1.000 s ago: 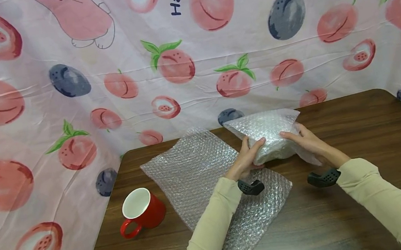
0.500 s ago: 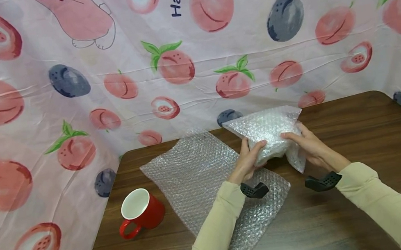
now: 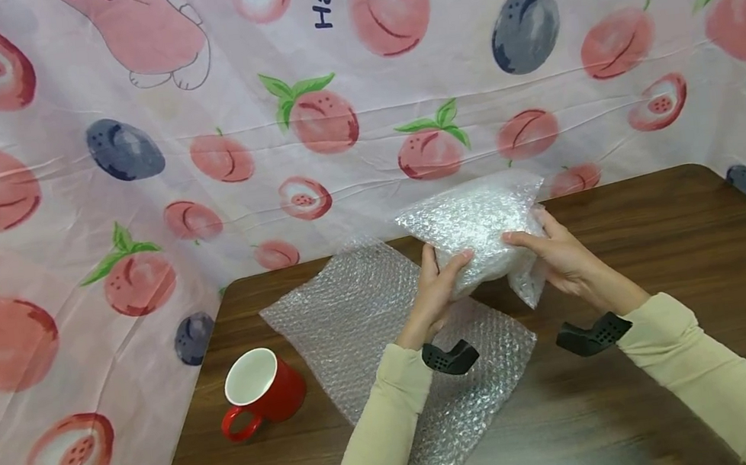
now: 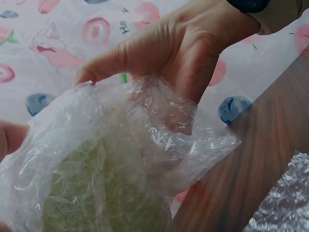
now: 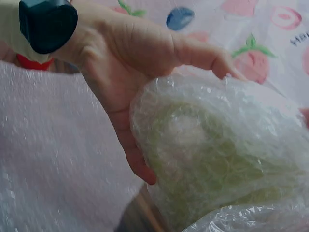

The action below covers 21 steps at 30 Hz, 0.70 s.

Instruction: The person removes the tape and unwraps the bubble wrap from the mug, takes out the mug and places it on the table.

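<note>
A bubble-wrapped bundle [image 3: 476, 224] is held above the back of the table. My left hand [image 3: 431, 291] grips its left side, thumb on the near face. My right hand [image 3: 573, 259] holds the right side, its thumb also on the near face, and a loose flap of bubble wrap hangs beside its fingers. Through the layers a yellow-green thing [image 4: 106, 193] shows in the left wrist view; its kind cannot be made out. In the right wrist view, the left hand [image 5: 120, 72] curves around the bundle's edge.
A flat sheet of bubble wrap [image 3: 356, 326] lies on the dark wooden table [image 3: 659, 254], partly under the left forearm. Near the table's left edge stands a red mug [image 3: 284, 392] with a white inside. A fruit-print cloth [image 3: 353, 58] hangs behind.
Both hands have raised the bundle slightly and shifted it a little to the left. The loose flap at its right has swung inward and down.
</note>
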{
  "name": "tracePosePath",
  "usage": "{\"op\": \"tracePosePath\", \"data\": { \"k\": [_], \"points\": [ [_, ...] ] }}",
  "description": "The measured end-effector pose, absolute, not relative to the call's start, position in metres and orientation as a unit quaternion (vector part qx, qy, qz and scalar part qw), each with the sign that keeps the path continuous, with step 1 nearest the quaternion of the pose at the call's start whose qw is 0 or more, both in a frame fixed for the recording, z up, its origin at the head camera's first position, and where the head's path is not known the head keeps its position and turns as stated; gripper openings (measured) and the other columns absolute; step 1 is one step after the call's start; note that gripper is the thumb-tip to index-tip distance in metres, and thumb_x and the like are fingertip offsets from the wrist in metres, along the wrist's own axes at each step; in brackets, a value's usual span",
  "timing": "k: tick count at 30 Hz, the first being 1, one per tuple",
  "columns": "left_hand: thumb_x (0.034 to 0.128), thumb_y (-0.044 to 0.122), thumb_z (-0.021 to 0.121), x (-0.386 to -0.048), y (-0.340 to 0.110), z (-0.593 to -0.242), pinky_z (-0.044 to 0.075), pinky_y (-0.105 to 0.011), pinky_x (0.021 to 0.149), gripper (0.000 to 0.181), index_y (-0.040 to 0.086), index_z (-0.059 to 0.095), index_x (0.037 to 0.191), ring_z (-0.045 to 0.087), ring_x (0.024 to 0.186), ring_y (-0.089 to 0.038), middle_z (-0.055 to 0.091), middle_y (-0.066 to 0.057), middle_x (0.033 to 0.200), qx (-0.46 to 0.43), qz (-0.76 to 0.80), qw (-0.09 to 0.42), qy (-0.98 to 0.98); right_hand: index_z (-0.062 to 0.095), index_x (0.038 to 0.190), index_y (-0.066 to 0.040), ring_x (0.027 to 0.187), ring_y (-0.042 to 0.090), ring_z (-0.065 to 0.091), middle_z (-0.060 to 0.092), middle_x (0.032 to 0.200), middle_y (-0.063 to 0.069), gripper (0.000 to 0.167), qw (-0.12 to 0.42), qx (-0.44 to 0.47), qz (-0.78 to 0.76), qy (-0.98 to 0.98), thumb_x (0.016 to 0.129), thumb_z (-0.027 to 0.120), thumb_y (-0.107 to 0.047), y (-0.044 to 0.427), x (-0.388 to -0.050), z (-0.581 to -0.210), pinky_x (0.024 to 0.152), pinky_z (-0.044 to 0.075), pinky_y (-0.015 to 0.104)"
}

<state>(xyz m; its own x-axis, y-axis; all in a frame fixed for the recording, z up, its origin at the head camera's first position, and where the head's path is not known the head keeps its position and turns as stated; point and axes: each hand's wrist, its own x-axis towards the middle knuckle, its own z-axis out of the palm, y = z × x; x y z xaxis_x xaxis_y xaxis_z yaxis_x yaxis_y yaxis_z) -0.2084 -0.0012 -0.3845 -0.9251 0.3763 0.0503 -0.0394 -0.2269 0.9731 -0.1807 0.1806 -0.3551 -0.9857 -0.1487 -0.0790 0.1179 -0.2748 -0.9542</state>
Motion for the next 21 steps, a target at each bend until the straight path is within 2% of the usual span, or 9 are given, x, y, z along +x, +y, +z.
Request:
{"op": "tracePosePath", "data": {
  "k": [3,6,10,14,16,18,21],
  "points": [
    [0.0846,0.024,0.057,-0.202,-0.015,-0.38,0.04,-0.041,0.088,0.061,0.019,0.02,0.134,0.039,0.114,-0.025,0.027,-0.007,0.134,0.13,0.759,0.137,0.623,0.01,0.14,-0.016,0.102,0.013,0.041,0.029,0.124,0.003,0.07,0.081,-0.029,-0.811,0.578,0.087,0.055,-0.009,0.169,-0.179,-0.354,0.081,0.043,0.024],
    [0.0852,0.026,0.056,-0.196,-0.031,-0.375,0.037,-0.045,0.09,0.066,0.023,0.014,0.137,0.036,0.117,-0.029,0.022,-0.008,0.138,0.124,0.751,0.14,0.633,0.011,0.139,-0.015,0.102,0.012,0.043,0.03,0.123,0.003,0.07,0.082,-0.042,-0.816,0.571,0.086,0.055,-0.006,0.156,-0.178,-0.352,0.082,0.043,0.022],
    [0.0858,0.025,0.055,-0.189,-0.051,-0.372,0.036,-0.046,0.091,0.068,0.028,0.01,0.137,0.036,0.118,-0.029,0.022,-0.007,0.137,0.121,0.75,0.134,0.637,0.01,0.14,-0.015,0.106,0.02,0.042,0.027,0.131,0.01,0.072,0.095,-0.053,-0.817,0.566,0.085,0.055,-0.004,0.138,-0.178,-0.351,0.086,0.042,0.029],
    [0.0861,0.026,0.056,-0.184,-0.067,-0.374,0.033,-0.046,0.094,0.078,0.028,-0.001,0.14,0.031,0.123,-0.029,0.011,-0.006,0.143,0.105,0.747,0.133,0.643,0.003,0.142,-0.014,0.12,0.029,0.029,0.013,0.14,0.015,0.079,0.112,-0.04,-0.818,0.562,0.084,0.056,-0.004,0.123,-0.179,-0.356,0.097,0.03,0.04],
    [0.0862,0.026,0.056,-0.182,-0.075,-0.377,0.029,-0.047,0.097,0.084,0.025,-0.008,0.14,0.024,0.126,-0.03,0.001,-0.007,0.145,0.096,0.746,0.133,0.646,0.0,0.142,-0.014,0.125,0.031,0.02,0.006,0.143,0.016,0.082,0.119,-0.029,-0.819,0.561,0.083,0.057,-0.005,0.116,-0.179,-0.36,0.101,0.022,0.043],
    [0.086,0.025,0.056,-0.18,-0.081,-0.38,0.025,-0.051,0.098,0.085,0.024,-0.009,0.14,0.019,0.128,-0.032,-0.002,-0.008,0.146,0.085,0.746,0.133,0.647,-0.003,0.142,-0.013,0.128,0.032,0.011,-0.002,0.144,0.015,0.085,0.126,-0.021,-0.816,0.564,0.083,0.058,-0.006,0.11,-0.178,-0.366,0.103,0.016,0.045],
    [0.0858,0.025,0.057,-0.178,-0.09,-0.388,0.02,-0.054,0.099,0.085,0.023,-0.009,0.14,0.014,0.129,-0.031,-0.005,-0.008,0.145,0.075,0.748,0.138,0.644,-0.002,0.142,-0.012,0.129,0.033,0.011,-0.001,0.144,0.016,0.086,0.135,-0.012,-0.815,0.564,0.082,0.059,-0.007,0.102,-0.178,-0.375,0.103,0.015,0.045]
  ]
}}
